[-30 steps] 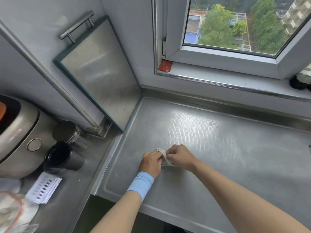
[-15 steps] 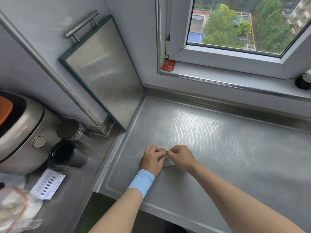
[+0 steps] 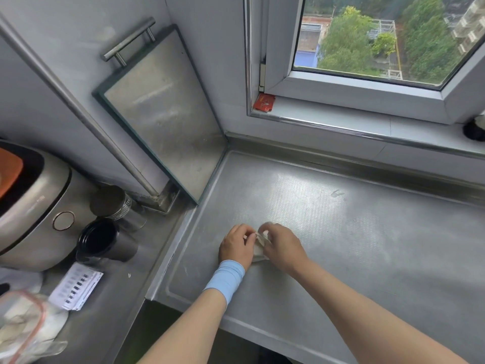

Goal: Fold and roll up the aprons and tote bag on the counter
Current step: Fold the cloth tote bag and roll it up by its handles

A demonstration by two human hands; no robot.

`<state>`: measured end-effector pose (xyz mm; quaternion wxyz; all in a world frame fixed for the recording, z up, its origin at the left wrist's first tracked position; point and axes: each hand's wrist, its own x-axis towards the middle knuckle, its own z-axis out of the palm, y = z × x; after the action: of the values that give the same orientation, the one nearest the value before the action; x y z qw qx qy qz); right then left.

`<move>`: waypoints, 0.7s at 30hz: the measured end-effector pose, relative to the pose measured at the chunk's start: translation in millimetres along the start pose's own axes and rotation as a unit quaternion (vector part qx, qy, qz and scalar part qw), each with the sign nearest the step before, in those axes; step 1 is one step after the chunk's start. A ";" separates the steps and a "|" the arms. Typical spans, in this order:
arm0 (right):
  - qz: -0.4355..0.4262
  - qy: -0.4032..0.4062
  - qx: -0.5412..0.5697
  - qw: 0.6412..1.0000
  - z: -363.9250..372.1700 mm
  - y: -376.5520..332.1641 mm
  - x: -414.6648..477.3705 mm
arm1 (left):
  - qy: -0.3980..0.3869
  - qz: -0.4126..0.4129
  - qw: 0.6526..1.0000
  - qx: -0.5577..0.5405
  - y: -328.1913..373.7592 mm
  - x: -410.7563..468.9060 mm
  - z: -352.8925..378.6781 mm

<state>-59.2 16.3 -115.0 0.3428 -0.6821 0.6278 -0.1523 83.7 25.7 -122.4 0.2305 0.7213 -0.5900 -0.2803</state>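
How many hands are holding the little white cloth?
2. The left hand, with a blue wristband, pinches the white cloth from the left. The right hand pinches it from the right, over the steel counter. No other hands show.

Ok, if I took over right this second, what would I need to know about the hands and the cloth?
Left hand, with the light blue wristband: pinches the small off-white cloth bundle.
Right hand: fingers curled over the same bundle.
Where: the bundle lies between both hands on the grey steel counter, near its left edge.
Done: this piece is already folded down small.
Left: finish rolling it and set it down. I cannot tell whether it is an apron or the tote bag.
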 end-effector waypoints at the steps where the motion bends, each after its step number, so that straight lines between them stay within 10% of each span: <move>1: -0.012 -0.008 -0.034 0.999 -0.6 -1.6 0.9 | -0.004 -0.003 1.000 -0.006 -0.1 1.1 -0.9; 21: 0.204 -0.165 0.229 0.937 -54.7 -38.8 49.0 | -0.208 -0.016 0.978 0.032 -12.4 2.6 -22.5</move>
<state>-56.8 -46.8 -61.1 0.6124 -0.4575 0.6363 -0.1041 108.2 25.6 -114.4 0.0753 0.6636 -0.6221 -0.4085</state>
